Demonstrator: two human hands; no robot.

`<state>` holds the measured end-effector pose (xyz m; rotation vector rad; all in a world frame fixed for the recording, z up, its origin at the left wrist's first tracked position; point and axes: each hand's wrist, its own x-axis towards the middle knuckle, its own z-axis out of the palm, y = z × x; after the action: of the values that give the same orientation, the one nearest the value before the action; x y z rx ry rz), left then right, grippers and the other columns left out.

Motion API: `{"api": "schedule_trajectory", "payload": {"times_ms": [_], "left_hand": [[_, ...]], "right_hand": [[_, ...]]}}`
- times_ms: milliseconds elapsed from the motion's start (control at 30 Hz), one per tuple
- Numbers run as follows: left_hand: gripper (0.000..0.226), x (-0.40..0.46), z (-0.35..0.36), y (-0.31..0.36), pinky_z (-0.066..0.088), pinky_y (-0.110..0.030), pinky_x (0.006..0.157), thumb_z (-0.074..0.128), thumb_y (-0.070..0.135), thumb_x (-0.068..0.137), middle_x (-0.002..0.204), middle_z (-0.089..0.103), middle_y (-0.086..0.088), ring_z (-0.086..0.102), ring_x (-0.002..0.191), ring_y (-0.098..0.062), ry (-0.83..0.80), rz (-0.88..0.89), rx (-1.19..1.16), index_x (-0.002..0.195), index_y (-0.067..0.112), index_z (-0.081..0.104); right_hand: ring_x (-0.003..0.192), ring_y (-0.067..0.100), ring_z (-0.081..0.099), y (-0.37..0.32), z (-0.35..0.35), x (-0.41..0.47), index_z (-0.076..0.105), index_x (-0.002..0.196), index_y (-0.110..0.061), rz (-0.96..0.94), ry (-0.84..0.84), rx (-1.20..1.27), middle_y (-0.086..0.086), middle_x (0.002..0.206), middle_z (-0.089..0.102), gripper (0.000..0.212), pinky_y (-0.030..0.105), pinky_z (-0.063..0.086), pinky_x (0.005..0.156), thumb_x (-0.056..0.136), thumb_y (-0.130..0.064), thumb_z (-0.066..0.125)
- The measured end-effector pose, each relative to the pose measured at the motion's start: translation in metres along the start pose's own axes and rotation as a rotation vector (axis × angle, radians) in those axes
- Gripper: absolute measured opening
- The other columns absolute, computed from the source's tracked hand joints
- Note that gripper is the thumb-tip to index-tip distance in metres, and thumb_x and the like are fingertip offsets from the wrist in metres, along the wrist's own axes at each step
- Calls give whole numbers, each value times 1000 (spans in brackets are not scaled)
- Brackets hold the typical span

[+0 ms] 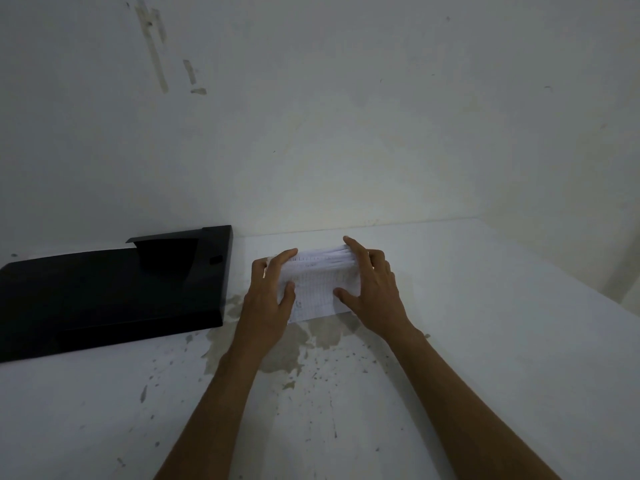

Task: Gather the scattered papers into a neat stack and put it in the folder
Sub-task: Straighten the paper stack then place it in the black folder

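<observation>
The papers (313,285), at the frame's centre on the bench (485,306), are squeezed between your left hand (268,289) and right hand (370,282), fingers curled round each side, seemingly to square edges before the black folder (104,292) at left.

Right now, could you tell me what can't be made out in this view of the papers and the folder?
Head view only:
- Papers: sheet count and print unreadable; dim and blurred, side edges covered by the left hand and right hand.
- Folder: left end cut off by the frame edge; inside hidden by darkness.
- Table: near and right parts cut off by the frame edges.
</observation>
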<state>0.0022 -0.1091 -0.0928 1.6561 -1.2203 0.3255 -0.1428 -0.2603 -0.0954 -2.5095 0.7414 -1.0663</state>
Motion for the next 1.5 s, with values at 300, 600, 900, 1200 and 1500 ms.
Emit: {"api": "schedule_trajectory", "payload": {"times_ms": [300,600,900,1200,1500], "left_hand": [[40,6,-1,3,40,-11,92,40,36,101,151,26,-3,30,128,-5,31,147,159,141,34,39],[42,-4,0,-3,33,-6,94,44,33,99,148,29,-6,33,125,-4,19,89,72,137,47,32],[52,-3,-1,-1,41,5,65,49,21,102,132,33,-3,46,89,10,5,45,132,148,37,30],[40,-3,-3,3,47,-12,83,55,30,96,134,38,-5,49,104,-7,16,61,92,134,31,45],[48,-3,-2,2,44,-17,87,43,43,97,143,38,-8,42,114,-8,-24,-8,84,143,34,35]], "right_hand": [[144,24,34,-3,4,3,12,147,-52,22,-1,164,1,161,25,87,56,31,115,80,-61,66],[122,18,49,0,5,1,26,148,-34,8,-55,201,8,143,44,75,34,44,104,88,-46,70],[139,32,41,-16,-4,-3,9,149,-50,-57,13,2,10,162,20,78,51,38,111,88,-59,56],[152,35,20,-27,-9,-1,39,153,-33,-196,282,-355,16,165,22,91,59,13,122,78,-83,49],[148,32,34,-19,5,-3,45,149,-31,-165,191,-375,8,157,41,73,59,12,122,91,-74,36]]}}
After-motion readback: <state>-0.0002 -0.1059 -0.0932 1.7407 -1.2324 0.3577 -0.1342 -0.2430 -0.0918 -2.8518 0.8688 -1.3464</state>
